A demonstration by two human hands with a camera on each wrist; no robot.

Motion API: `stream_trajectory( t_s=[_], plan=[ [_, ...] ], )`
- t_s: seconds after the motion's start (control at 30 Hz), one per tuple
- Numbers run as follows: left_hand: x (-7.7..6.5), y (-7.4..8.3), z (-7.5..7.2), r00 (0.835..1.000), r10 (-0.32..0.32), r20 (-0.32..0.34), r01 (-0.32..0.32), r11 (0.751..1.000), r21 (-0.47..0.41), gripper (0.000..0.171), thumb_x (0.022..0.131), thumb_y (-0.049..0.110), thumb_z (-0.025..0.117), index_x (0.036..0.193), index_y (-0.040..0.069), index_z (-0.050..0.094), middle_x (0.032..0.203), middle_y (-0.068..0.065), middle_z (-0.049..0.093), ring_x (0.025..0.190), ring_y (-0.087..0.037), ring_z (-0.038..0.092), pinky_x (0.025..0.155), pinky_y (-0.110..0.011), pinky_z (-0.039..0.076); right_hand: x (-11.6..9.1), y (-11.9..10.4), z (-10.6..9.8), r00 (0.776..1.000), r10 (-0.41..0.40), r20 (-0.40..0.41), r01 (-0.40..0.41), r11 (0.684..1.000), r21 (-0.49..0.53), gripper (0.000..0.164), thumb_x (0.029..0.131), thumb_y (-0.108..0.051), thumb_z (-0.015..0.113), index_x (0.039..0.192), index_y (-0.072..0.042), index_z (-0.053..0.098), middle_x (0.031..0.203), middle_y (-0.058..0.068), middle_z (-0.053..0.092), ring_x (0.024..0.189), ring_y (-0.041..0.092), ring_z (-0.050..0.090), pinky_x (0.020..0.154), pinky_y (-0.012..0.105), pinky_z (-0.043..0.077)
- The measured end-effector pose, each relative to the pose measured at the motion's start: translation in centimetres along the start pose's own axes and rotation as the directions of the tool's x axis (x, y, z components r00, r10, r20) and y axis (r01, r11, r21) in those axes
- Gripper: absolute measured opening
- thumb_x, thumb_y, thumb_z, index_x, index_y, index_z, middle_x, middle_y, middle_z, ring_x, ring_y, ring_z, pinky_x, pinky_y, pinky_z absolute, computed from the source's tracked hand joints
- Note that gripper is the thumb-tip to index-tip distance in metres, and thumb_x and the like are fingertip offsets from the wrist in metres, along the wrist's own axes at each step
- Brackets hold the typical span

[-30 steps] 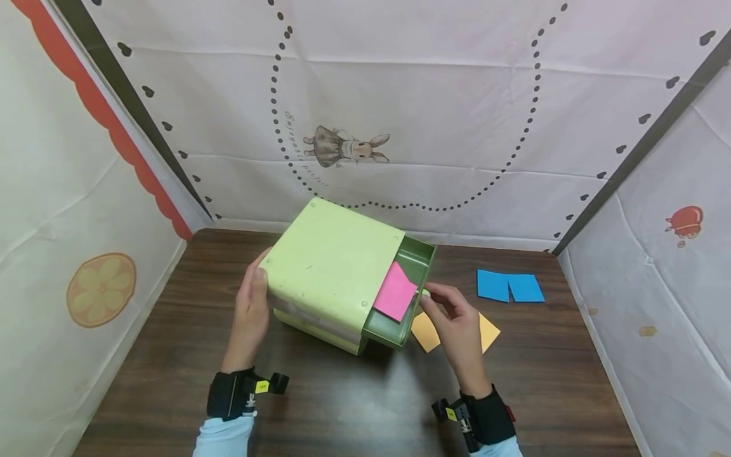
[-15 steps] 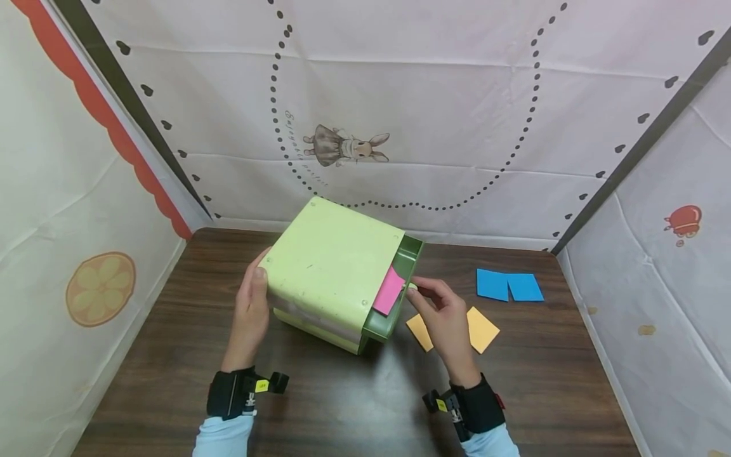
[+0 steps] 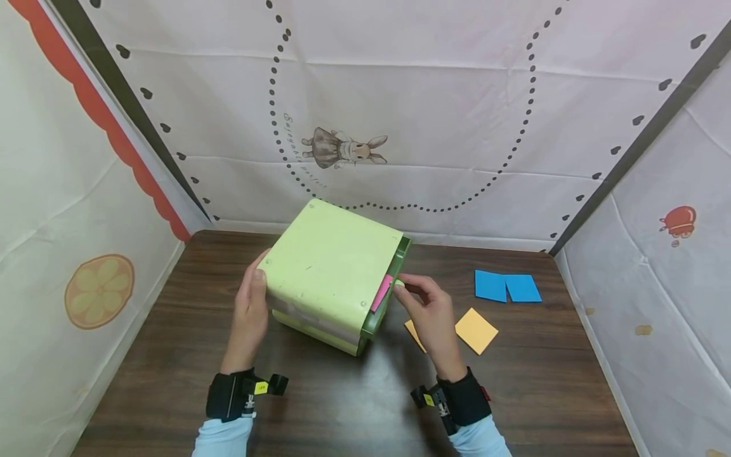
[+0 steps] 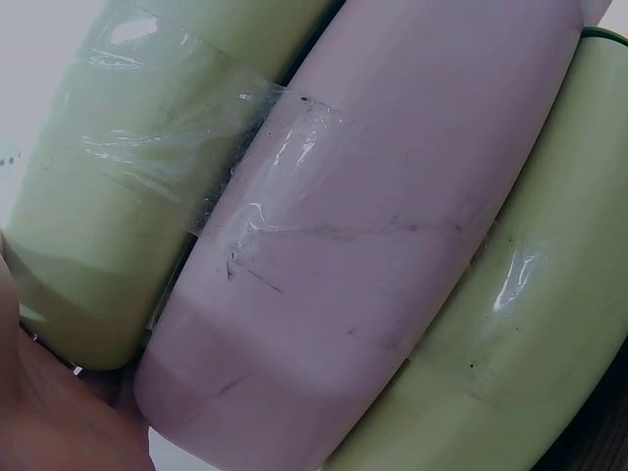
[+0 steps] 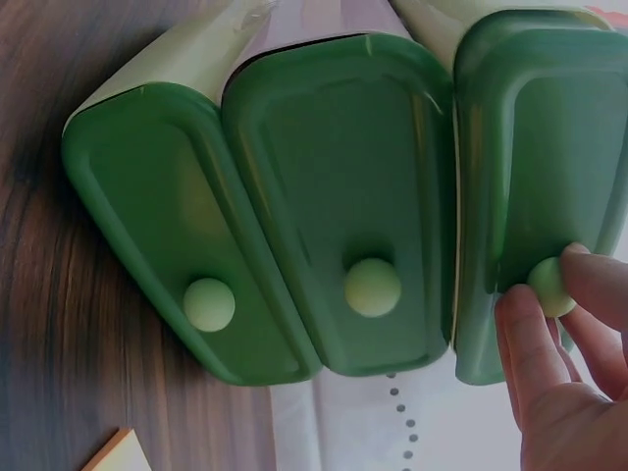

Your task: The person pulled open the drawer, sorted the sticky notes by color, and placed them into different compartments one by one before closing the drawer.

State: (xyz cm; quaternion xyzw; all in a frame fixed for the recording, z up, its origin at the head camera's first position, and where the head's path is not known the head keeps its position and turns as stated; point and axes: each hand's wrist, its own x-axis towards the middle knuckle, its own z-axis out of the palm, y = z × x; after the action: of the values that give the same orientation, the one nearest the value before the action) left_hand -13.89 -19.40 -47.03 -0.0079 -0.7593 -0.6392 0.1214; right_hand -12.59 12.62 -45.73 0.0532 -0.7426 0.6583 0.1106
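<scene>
A light-green desktop drawer box point(image 3: 331, 263) with stacked tiers, one of them pink point(image 4: 392, 177), stands on the table. Its top drawer point(image 5: 574, 137), dark green, sticks out a little at the right end. Part of a pink sticky note point(image 3: 381, 293) shows inside it. My left hand point(image 3: 251, 311) holds the box's left end, thumb at the near corner, most fingers hidden behind. My right hand point(image 3: 428, 317) pinches the top drawer's round knob point(image 5: 551, 285) between thumb and fingers. The middle drawer point(image 5: 339, 186) and bottom drawer point(image 5: 157, 206) sit flush.
Two blue sticky notes point(image 3: 490, 285) lie at the back right of the wooden table point(image 3: 342, 406). Nearer are yellow-orange notes point(image 3: 476, 331), partly covered by my right hand. A white printed curtain point(image 3: 457, 127) stands close behind the box.
The top drawer has slid left into the box, with my right hand moving along on its knob. Less of the pink sticky note shows. My left hand has stayed in place.
</scene>
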Motion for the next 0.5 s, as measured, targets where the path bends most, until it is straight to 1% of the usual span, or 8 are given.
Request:
stream_trajectory(
  t_s=[0.17, 0.3, 0.5],
  plan=[
    [0.0, -0.1, 0.0, 1.0, -0.008, -0.003, 0.008, 1.0, -0.003, 0.055, 0.116, 0.048, 0.034, 0.165, 0.022, 0.04, 0.167, 0.004, 0.04, 0.154, -0.017, 0.034, 0.127, -0.05, 0.026, 0.3, -0.1, 1.0, 1.0, 0.019, -0.014, -0.019, 1.0, -0.004, 0.024, 0.099, -0.013, 0.079, 0.122, -0.008, 0.078, 0.121, 0.009, 0.071, 0.115, 0.024, 0.065, 0.107, 0.046, 0.053],
    [-0.1, -0.2, 0.1, 1.0, -0.013, -0.005, 0.013, 1.0, -0.005, 0.054, 0.117, 0.047, 0.034, 0.165, 0.023, 0.04, 0.167, 0.004, 0.039, 0.154, -0.017, 0.033, 0.127, -0.05, 0.026, 0.6, -0.2, 1.5, 1.0, 0.012, -0.021, -0.012, 1.0, 0.017, 0.024, 0.098, -0.009, 0.079, 0.122, -0.005, 0.077, 0.121, 0.012, 0.071, 0.115, 0.028, 0.066, 0.107, 0.049, 0.052],
    [-0.1, -0.3, 0.2, 1.0, 0.011, -0.016, -0.011, 1.0, -0.008, 0.053, 0.117, 0.044, 0.034, 0.164, 0.022, 0.042, 0.166, 0.004, 0.041, 0.153, -0.017, 0.034, 0.127, -0.049, 0.026, 0.7, 0.0, 1.6, 1.0, -0.003, -0.012, 0.003, 1.0, 0.026, 0.022, 0.098, -0.011, 0.079, 0.12, -0.007, 0.079, 0.118, 0.01, 0.072, 0.112, 0.025, 0.067, 0.106, 0.046, 0.053]
  ],
)
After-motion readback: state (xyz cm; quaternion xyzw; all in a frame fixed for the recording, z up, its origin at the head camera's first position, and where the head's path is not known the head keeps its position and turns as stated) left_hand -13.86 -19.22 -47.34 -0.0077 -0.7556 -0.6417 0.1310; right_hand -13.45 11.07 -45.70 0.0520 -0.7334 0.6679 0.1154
